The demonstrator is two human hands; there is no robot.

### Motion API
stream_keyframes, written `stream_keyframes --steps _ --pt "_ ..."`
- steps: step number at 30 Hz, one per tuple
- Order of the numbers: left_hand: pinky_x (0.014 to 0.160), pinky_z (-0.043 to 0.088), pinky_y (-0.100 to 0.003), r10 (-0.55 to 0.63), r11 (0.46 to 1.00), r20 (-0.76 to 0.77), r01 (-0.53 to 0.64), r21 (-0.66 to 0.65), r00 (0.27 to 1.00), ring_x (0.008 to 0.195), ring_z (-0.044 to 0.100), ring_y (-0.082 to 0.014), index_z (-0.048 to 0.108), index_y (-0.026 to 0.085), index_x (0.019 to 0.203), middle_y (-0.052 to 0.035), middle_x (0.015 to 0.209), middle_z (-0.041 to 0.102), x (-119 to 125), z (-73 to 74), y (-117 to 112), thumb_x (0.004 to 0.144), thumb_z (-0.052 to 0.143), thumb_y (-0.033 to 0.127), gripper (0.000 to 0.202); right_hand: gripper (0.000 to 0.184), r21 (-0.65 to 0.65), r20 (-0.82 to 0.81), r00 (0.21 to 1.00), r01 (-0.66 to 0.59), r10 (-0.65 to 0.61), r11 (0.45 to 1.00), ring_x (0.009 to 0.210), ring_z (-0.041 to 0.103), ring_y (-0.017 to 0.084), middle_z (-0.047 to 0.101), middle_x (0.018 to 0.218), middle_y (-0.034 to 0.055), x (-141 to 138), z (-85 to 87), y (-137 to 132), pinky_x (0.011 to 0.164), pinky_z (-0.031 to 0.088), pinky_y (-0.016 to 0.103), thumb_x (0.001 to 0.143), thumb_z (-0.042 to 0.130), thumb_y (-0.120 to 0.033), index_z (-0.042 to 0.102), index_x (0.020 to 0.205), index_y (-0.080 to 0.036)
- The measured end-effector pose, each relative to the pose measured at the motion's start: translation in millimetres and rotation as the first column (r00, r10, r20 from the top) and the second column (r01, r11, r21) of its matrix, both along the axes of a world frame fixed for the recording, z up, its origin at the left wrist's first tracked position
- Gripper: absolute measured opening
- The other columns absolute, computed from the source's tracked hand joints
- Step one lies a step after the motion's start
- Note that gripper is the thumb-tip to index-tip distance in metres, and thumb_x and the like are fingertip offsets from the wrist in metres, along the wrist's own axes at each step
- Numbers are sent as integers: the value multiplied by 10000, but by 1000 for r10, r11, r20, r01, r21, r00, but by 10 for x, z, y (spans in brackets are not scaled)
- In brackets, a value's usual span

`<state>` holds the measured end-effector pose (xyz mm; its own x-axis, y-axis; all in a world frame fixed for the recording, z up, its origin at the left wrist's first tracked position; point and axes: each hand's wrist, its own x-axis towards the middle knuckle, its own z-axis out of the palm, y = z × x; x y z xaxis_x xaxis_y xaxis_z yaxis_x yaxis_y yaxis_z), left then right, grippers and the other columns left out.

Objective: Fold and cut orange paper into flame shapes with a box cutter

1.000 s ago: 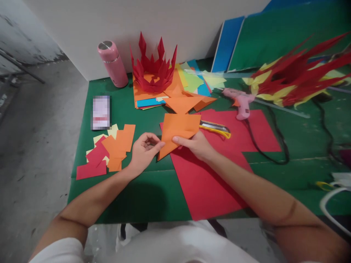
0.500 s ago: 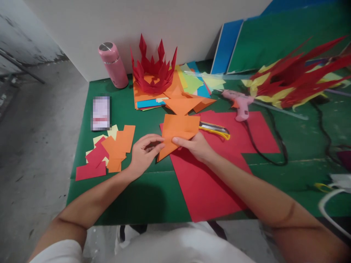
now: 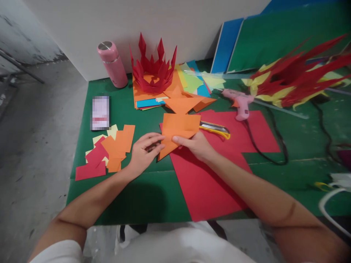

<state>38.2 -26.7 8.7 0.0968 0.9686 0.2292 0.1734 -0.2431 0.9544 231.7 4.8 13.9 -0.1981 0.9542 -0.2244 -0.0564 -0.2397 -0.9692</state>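
A folded orange paper (image 3: 178, 128) lies over a large red sheet (image 3: 208, 175) on the green table (image 3: 142, 197). My right hand (image 3: 196, 145) pinches the orange paper at its lower middle edge, thumb on top. My left hand (image 3: 144, 152) grips the paper's pointed lower left corner, fingers curled against it. A yellow utility knife (image 3: 216, 128) rests just right of the paper, above my right hand.
Orange, red and yellow paper scraps (image 3: 108, 151) lie at the left, a phone (image 3: 100, 112) behind them. A pink bottle (image 3: 113, 64), a red paper crown (image 3: 152, 69) on stacked coloured sheets, a pink glue gun (image 3: 241, 104) with black cord, and a red-yellow spiky paper piece (image 3: 298, 78) stand farther back.
My left hand's fingers have stretched out along the orange paper's lower left edge and pressed closer to it. My right hand has barely moved.
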Motion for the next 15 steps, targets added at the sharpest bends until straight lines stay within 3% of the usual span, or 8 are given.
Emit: stream_keyframes --steps 15 --pt "636 566 -226 10 1000 -10 -10 22 1000 732 635 -99 753 251 994 -62 1049 685 12 -14 -3 835 706 312 176 426 -34 -15 1000 21 -21 999 664 589 136 703 875 37 -8 2 -3 514 462 248 589 859 -457 692 880 -195"
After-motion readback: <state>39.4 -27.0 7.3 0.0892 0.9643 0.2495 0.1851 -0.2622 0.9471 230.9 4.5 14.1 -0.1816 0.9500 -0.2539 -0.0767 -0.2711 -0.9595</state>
